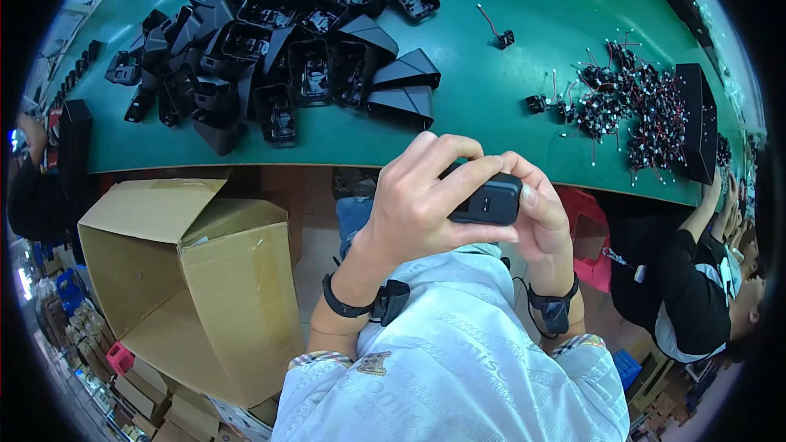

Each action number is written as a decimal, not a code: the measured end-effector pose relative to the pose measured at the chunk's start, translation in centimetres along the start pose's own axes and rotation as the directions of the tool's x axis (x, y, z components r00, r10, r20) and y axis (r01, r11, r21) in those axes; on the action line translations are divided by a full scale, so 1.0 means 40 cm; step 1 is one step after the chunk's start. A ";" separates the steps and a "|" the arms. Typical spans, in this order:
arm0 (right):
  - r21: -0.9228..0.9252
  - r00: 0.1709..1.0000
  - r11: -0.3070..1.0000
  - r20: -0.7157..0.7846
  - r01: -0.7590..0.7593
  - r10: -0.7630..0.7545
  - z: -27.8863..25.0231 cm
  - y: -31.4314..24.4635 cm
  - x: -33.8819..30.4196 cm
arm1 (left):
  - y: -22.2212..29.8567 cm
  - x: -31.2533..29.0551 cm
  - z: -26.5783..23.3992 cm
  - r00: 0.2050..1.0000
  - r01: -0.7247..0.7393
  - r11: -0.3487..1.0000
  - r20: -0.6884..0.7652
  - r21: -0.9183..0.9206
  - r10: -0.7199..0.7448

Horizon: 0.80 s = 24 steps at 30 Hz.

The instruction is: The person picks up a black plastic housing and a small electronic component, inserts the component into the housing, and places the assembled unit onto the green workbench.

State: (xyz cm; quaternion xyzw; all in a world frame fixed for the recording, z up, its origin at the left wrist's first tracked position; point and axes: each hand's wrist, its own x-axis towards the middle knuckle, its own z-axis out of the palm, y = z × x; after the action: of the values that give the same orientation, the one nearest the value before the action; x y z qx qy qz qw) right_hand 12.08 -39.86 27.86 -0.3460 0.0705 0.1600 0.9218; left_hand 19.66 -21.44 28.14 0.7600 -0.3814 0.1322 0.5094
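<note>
In front of my body, just off the table's near edge, I hold a black plastic housing [489,201] with both hands. My left hand [422,196] is closed over its left side, fingers across the top and thumb along the underside. My right hand [544,217] grips the right end between thumb and fingers. A small rectangular opening shows on the face turned toward me. Beyond my hands, on the green table [483,90], lies a heap of similar open black housings [309,72]. To the right is a tangle of small black parts with red and black wires [630,106].
One wired part [505,38] lies apart from the tangle. A black panel [696,123] stands at its right. An open cardboard box [237,303] is below the table edge on my left. A co-worker [688,278] sits at right, beside a red stool [585,233]; another person [37,172] is far left.
</note>
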 end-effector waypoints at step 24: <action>-0.520 0.945 0.811 -0.024 0.268 -0.327 0.049 -0.036 -0.004 | -0.037 -0.015 0.030 0.983 0.064 0.956 0.183 -0.287 -0.011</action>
State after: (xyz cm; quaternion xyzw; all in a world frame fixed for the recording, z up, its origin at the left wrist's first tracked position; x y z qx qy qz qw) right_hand 12.45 -39.62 30.26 -0.5923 0.0221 0.0069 0.8054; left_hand 20.09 -21.96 26.25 0.6924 -0.4265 -0.0041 0.5820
